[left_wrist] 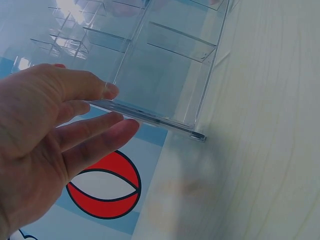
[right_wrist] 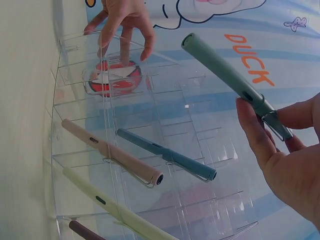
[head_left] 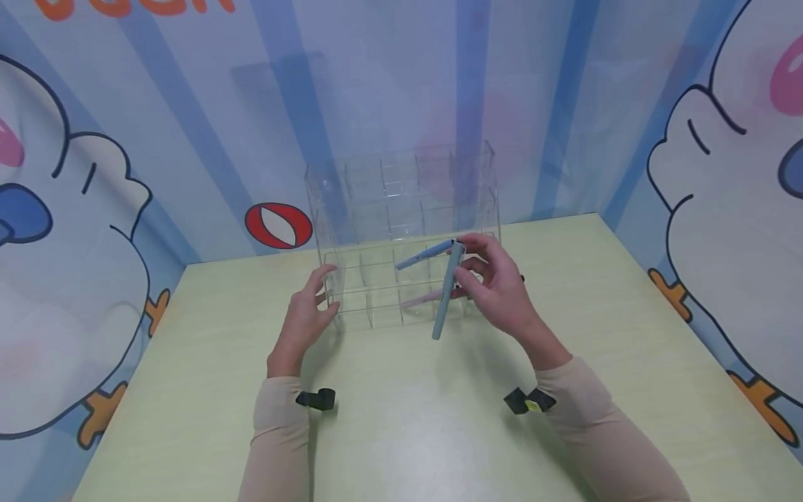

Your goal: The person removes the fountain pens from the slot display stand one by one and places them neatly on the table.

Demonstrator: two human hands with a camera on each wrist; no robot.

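Observation:
A clear stepped rack (head_left: 366, 291) with divided compartments stands on the table. My left hand (head_left: 304, 317) grips its left side wall, and in the left wrist view the thumb and fingers lie on either side of the clear edge (left_wrist: 150, 118). Above the rack's right part, my right hand (head_left: 502, 293) pinches a grey-green pen (right_wrist: 222, 70) with a wire clip, near its clip end. Lying in the rack are a blue pen (right_wrist: 160, 150), a pink pen (right_wrist: 110, 150), a pale green pen (right_wrist: 107, 202) and a dark pen (right_wrist: 82, 231), partly cut off.
The pale wood table (head_left: 401, 432) spreads in front of the rack and to both sides. Close behind the rack rises a blue striped backdrop (head_left: 401, 84) with cartoon figures. Black straps (head_left: 316, 399) sit at both wrists.

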